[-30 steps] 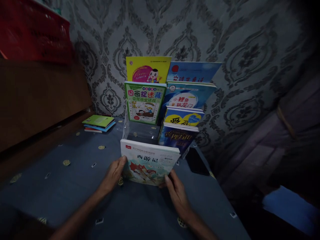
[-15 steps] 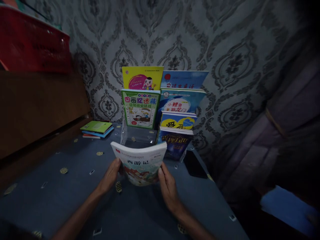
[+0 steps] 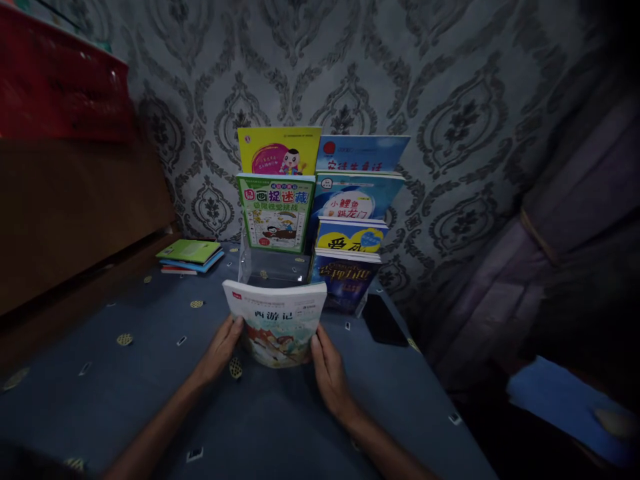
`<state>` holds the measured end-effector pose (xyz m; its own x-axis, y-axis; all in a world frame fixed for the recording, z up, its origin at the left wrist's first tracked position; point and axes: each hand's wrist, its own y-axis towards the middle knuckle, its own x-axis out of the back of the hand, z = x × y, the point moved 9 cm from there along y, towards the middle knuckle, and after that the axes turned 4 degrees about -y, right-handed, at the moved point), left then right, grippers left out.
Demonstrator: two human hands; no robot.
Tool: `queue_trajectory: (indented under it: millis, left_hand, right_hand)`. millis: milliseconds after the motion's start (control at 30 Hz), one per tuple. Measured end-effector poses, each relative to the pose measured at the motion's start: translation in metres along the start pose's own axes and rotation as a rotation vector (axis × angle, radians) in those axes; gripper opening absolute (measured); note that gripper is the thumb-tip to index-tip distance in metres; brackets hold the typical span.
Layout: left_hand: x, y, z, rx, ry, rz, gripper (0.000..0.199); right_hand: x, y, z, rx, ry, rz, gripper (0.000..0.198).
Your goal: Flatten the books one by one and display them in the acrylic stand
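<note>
A paperback book (image 3: 277, 327) with a pale illustrated cover and dark Chinese characters is held upright and slightly curved above the table. My left hand (image 3: 220, 350) grips its left edge, thumb on the cover side, and my right hand (image 3: 330, 373) grips the right edge; the fingers behind are hidden. Just beyond it is a clear book stand (image 3: 243, 260) with tiers of books. On its left are a yellow book (image 3: 280, 150) and a green picture book (image 3: 277, 217); on its right, a light-blue book (image 3: 367, 153), a blue book (image 3: 357, 193), a yellow-and-blue book (image 3: 350, 237) and a dark-blue book (image 3: 345, 280).
A small pile of books (image 3: 190, 252) lies at the back left of the cloth-covered table (image 3: 150, 400). A black phone-like slab (image 3: 384, 320) lies right of the stand. A red basket (image 3: 65, 80) sits on a brown wooden piece (image 3: 75, 200). A curtain (image 3: 555, 247) hangs at right.
The book's curve has flattened a little, and its top right corner has shifted slightly left with my right hand. The whole view has moved slightly. Both hands keep their hold.
</note>
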<state>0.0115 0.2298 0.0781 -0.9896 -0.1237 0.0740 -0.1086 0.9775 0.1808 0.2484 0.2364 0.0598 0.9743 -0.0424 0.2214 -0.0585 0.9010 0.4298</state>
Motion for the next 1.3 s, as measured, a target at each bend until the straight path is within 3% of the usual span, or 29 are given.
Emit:
queue_trajectory:
  millis: [167,400,533,700,867,1300]
  left_hand:
    - [-0.005,0.004,0.003,0.018,-0.067,-0.005,0.069]
    - [-0.001,0.004,0.012,0.028,-0.003,-0.029,0.064]
    - [-0.004,0.004,-0.006,-0.03,0.085,0.001,0.057]
    - [0.001,0.009,-0.053,-0.185,0.167,-0.05,0.047]
    - [0.004,0.016,-0.09,-0.246,0.118,-0.121,0.051]
    - [0.0,0.02,-0.081,-0.155,-0.02,-0.156,0.059]
  right_hand:
    - [0.005,0.0,0.003,0.024,-0.05,-0.011,0.051]
    - [0.011,0.011,0.022,0.024,-0.055,0.037,0.045]
    - [0.017,0.027,0.051,0.079,-0.052,0.031,0.043]
    - [0.031,0.05,0.091,0.158,-0.088,-0.047,0.037]
    - [0.035,0.059,0.107,0.155,-0.042,-0.068,0.041]
    - [0.032,0.06,0.102,0.116,0.023,-0.06,0.048]
